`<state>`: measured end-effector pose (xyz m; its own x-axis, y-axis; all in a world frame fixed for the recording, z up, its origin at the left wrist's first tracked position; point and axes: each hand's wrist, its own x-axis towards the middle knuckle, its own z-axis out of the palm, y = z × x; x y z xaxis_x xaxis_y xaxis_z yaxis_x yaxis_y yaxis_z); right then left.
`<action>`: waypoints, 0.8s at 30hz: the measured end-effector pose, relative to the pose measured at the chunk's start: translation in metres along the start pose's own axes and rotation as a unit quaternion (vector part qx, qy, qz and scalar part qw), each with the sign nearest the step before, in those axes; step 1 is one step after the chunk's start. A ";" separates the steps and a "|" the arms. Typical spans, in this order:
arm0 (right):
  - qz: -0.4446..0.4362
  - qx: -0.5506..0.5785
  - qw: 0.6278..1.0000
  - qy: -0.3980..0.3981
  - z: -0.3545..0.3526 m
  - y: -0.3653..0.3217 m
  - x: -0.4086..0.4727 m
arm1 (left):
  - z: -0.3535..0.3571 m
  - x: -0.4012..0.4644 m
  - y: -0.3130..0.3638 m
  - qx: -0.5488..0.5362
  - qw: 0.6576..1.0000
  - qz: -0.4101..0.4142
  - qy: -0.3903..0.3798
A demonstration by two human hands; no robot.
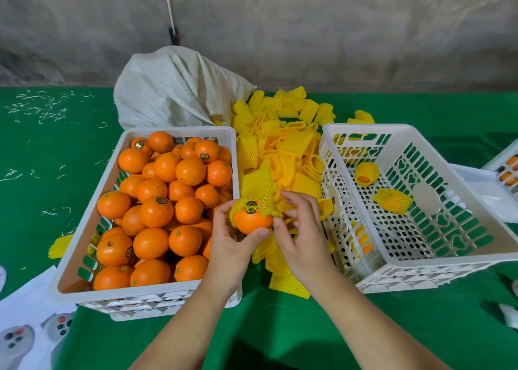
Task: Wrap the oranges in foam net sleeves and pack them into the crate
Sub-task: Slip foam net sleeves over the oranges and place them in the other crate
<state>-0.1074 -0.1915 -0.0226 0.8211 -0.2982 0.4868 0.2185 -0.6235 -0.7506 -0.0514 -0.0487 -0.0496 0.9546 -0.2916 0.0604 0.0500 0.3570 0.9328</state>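
My left hand [229, 246] grips an orange [251, 221] from below, between the two crates. A yellow foam net sleeve [259, 187] covers the orange's top half and stands up above it. My right hand [301, 229] pinches the sleeve's right edge beside the fruit. The left white crate [84, 229] is heaped with several bare oranges [157, 212]. The right white crate [420, 260] holds two sleeved oranges, one near its back wall [366, 173] and one mid-floor [392, 200].
A pile of loose yellow sleeves [283, 142] lies between the crates on the green cloth [280, 327]. A white woven sack [173, 89] sits behind it. One stray sleeve [59, 246] lies left of the full crate. White papers and small devices [16, 339] occupy the bottom left corner.
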 end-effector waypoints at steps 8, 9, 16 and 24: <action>-0.004 -0.067 0.998 -0.003 -0.004 0.007 0.006 | -0.001 -0.006 0.006 0.050 0.995 0.003 -0.082; -0.013 -0.087 0.996 -0.002 -0.005 0.006 0.006 | 0.000 -0.006 0.007 0.060 0.996 0.014 -0.064; -0.085 -0.140 0.984 0.066 -0.003 -0.001 -0.008 | 0.011 -0.005 -0.001 0.149 0.984 0.068 0.071; -0.013 -0.006 1.000 0.020 0.009 -0.001 -0.015 | -0.002 -0.002 -0.001 0.039 0.998 -0.009 -0.056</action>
<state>-0.1156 -0.1796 -0.0328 0.7937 -0.3103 0.5232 0.2324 -0.6402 -0.7322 -0.0531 -0.0462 -0.0511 0.9148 -0.3960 0.0794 0.0392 0.2828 0.9584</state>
